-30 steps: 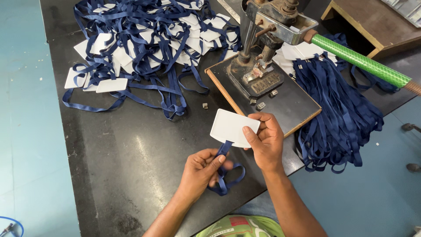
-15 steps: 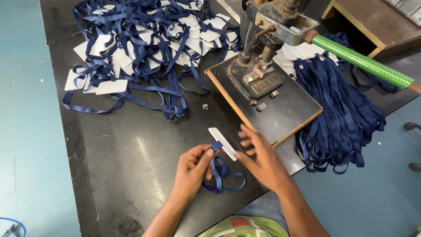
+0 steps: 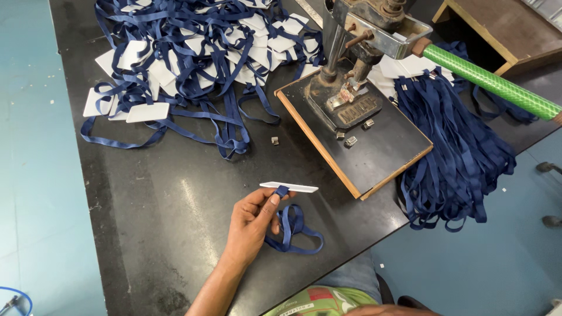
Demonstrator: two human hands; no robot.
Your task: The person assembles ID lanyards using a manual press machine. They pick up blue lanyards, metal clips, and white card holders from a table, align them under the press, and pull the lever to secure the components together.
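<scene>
Flat white card (image 3: 290,187), seen edge-on, hangs on a woven blue lanyard (image 3: 293,229), held above the table near its front edge. Left hand (image 3: 253,221) pinches the lanyard just under the card; the loop trails onto the matte black table (image 3: 158,216). Right hand out of view. Metal press (image 3: 351,64) on a wood-edged board, green ribbed handle (image 3: 492,82). Finished pile (image 3: 193,64) far left, loose lanyards (image 3: 456,146) right. Blue floor.

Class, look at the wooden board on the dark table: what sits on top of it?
On the wooden board stands a metal hand press with a green-sleeved lever, plus several small metal clips. The board's area beneath the press base is covered and cannot be seen.
</scene>
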